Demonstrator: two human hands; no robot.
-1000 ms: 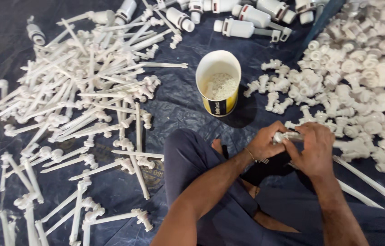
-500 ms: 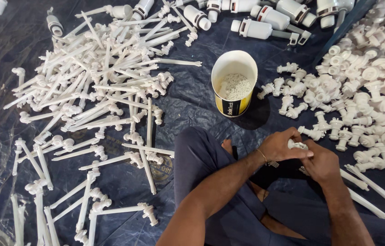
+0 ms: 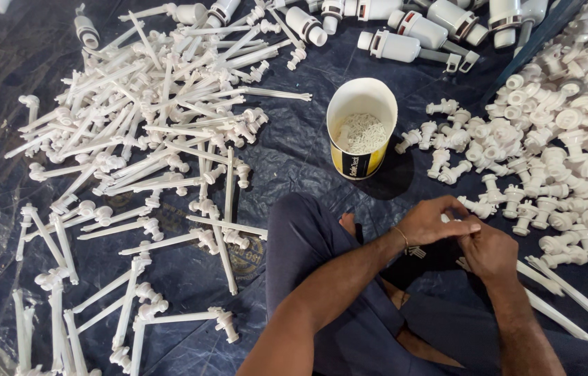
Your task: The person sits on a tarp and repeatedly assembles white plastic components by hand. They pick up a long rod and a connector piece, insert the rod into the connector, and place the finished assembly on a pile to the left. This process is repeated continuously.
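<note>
I sit on a dark blue tarp (image 3: 308, 160) with both hands together over my lap. My left hand (image 3: 433, 221) and my right hand (image 3: 492, 252) meet fingertip to fingertip, pinched on a small white plastic fitting that is almost wholly hidden by the fingers. A white paper cup (image 3: 336, 111) with a yellow and black band stands just beyond my knee and holds small white pieces. Thin white tubes (image 3: 562, 306) lie under and beside my right forearm.
A big heap of white rods with fittings on their ends (image 3: 155, 132) covers the left. Loose white fittings (image 3: 565, 146) pile up on the right. Larger white cylindrical parts (image 3: 405, 43) lie along the far edge.
My hands have closed tighter and sunk a little toward my lap. The white fitting that showed between them before is now covered by my fingers.
</note>
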